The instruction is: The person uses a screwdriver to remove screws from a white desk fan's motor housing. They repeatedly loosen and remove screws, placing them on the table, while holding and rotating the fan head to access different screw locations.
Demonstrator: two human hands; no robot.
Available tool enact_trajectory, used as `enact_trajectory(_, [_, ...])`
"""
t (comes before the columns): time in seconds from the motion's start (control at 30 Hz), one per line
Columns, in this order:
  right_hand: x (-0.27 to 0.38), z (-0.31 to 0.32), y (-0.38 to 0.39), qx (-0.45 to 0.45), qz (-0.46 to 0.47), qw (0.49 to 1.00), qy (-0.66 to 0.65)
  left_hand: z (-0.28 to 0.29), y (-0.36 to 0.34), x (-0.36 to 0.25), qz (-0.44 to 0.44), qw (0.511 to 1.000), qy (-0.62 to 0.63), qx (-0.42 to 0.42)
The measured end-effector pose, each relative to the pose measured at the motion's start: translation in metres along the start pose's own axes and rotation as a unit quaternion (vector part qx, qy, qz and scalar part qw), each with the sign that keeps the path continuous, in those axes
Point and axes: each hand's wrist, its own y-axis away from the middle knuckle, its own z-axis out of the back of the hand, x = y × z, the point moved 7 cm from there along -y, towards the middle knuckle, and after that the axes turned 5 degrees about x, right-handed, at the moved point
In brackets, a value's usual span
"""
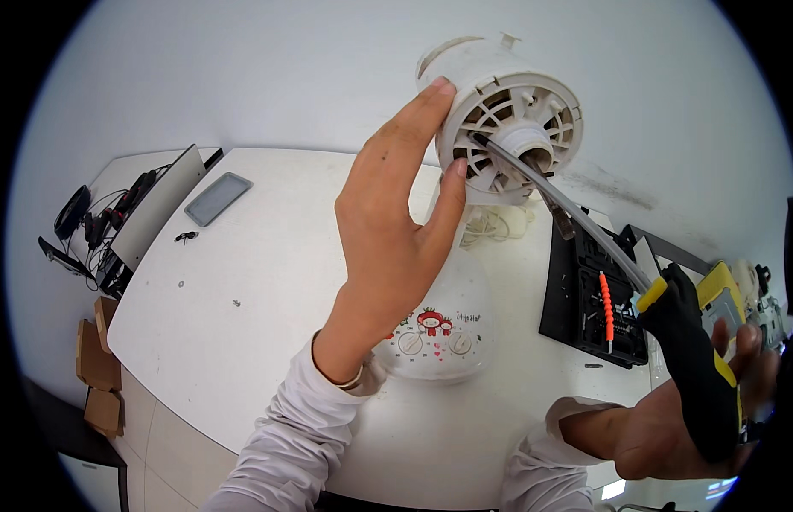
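My left hand (388, 213) grips the side of a white fan motor housing (512, 102), which has a slotted front and a central hub. Its stand, mostly behind that hand, leads down to a white base (439, 350) with two dials and a cartoon print. In my right hand (648, 435), at lower right, is the black-and-yellow handle (695, 375) of a long screwdriver, loosely held, with some fingers behind it. The screwdriver's metal shaft (584, 222) slants up left, its tip at the housing's slots beside the hub. A short metal part below the hub is partly hidden.
A black tool case (567, 299) with an orange flexible shaft (606, 311) lies right, beside yellow items (717, 290). A grey tray (217, 198), small loose bits and a pale cable (490, 226) lie on the white table (183, 324). Monitors (157, 200) stand left; cardboard boxes (98, 358) are below.
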Motion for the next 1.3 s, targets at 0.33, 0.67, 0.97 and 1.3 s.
enact_trajectory(0.33, [-0.005,0.013,0.005,-0.089,-0.091,0.979,-0.162,0.001,0.0,-0.001,0.004,1.0,0.001,0.003])
enact_trajectory(0.67, [-0.005,0.021,0.016,-0.05,-0.028,0.998,0.036,0.002,-0.001,0.0,0.007,1.0,0.011,0.003])
enact_trajectory(0.97, [0.001,0.003,0.009,-0.014,0.01,0.999,0.035,0.002,0.0,0.005,0.003,1.0,-0.013,0.005])
enact_trajectory(1.3, [0.008,0.004,0.005,-0.021,0.016,0.999,0.029,0.003,-0.001,0.004,0.001,1.0,-0.016,0.008])
